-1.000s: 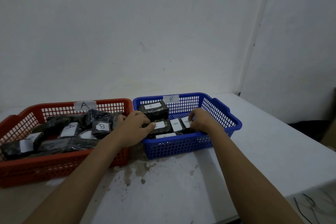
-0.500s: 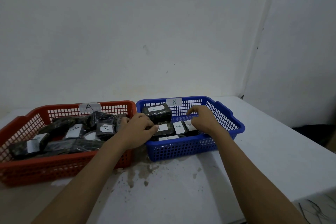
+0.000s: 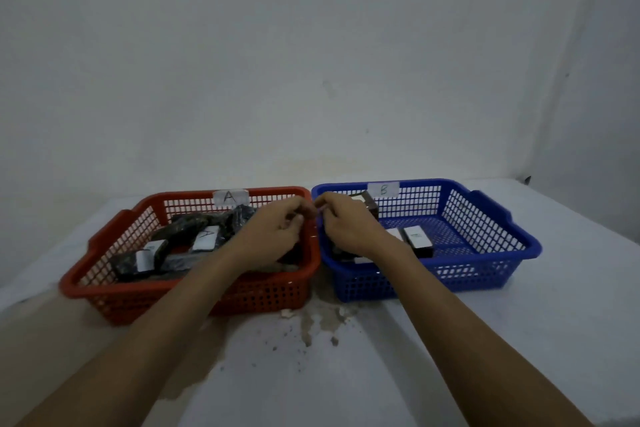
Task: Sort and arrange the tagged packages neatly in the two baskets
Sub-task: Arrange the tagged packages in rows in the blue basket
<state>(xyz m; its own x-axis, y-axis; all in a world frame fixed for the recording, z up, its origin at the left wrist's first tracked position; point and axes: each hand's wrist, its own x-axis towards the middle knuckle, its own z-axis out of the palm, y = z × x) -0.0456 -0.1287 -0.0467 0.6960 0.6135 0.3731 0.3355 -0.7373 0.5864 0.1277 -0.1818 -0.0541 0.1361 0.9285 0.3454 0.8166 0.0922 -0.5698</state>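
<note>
A red basket (image 3: 104, 239) labelled A (image 3: 230, 198) holds several black wrapped packages with white tags, one tagged A (image 3: 206, 239). To its right, the blue basket (image 3: 502, 215) labelled B (image 3: 383, 189) holds a few black packages, one (image 3: 417, 239) lying flat in the middle and one (image 3: 367, 203) at the back left. My left hand (image 3: 277, 232) hovers curled over the red basket's right end. My right hand (image 3: 346, 225) is over the blue basket's left end. Their fingertips meet above the two adjoining rims. What they hold is hidden.
Both baskets stand side by side on a white table (image 3: 519, 340) against a white wall. A brownish stained, flaking patch (image 3: 311, 319) lies on the table just in front of the gap between the baskets.
Both hands have shifted left: the left one from the blue basket's left edge into the red basket, the right one from the blue basket's middle to its left end. The camera view has also turned.
</note>
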